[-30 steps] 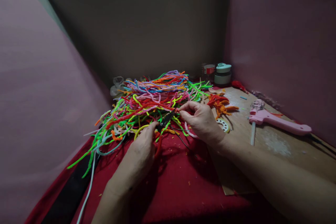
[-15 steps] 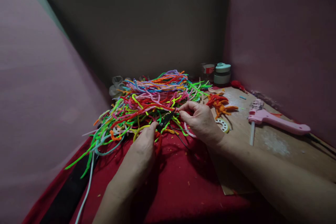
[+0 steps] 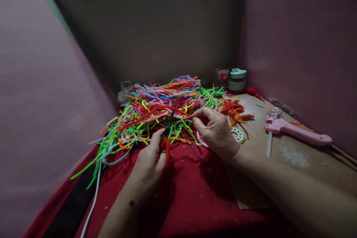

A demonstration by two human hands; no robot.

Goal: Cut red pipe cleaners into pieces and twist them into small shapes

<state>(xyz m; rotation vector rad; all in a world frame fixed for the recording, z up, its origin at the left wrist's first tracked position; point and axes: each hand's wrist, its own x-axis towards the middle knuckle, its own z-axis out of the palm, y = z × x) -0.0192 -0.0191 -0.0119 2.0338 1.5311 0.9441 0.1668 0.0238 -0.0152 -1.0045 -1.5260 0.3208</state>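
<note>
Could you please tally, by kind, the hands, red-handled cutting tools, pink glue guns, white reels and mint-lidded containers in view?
Hands: 2, left hand and right hand
Red-handled cutting tool: 1
Pink glue gun: 1
White reel: 1
Mint-lidded container: 1
Total: 6
The fuzzy stems are too tangled to count.

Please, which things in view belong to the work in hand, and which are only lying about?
Seemingly in the work:
red-handled tool, in the left hand
red fuzzy stem, in the right hand
pile of fuzzy stems, beyond the hands

Seemingly just lying about:
pink glue gun
white spool
teal-lidded container
</note>
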